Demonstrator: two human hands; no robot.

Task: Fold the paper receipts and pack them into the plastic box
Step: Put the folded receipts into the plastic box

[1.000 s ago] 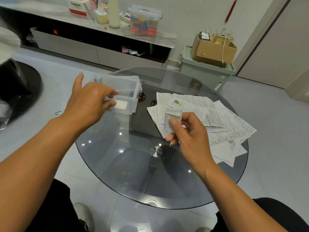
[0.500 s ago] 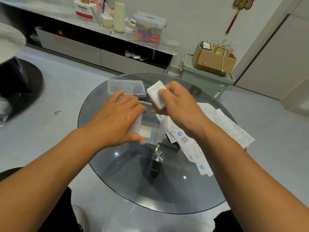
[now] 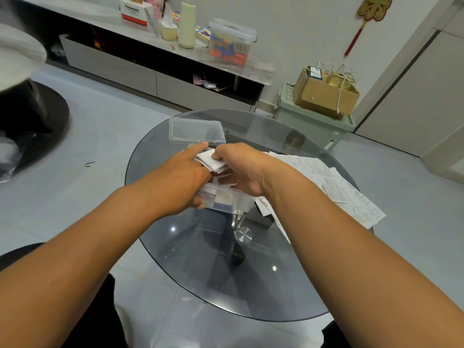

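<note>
Vs half second ago: folded receipt [image 3: 213, 163] lower, now over open plastic box [image 3: 227, 199] near round smoked-glass table [image 3: 190, 249] centre. Right hand [image 3: 244, 169] pinches wad; left hand [image 3: 180, 183] grips box wall, index straight, touching paper. Clear rectangular lid [image 3: 197, 130] at far edge. Loose printed receipts [image 3: 351, 194] piled toward right edge.

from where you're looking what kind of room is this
Probably a living room at home: a round glass table on a tiled floor, a long low cabinet against the wall topped with household odds and ends, and a red hanging ornament on the wall.
</note>
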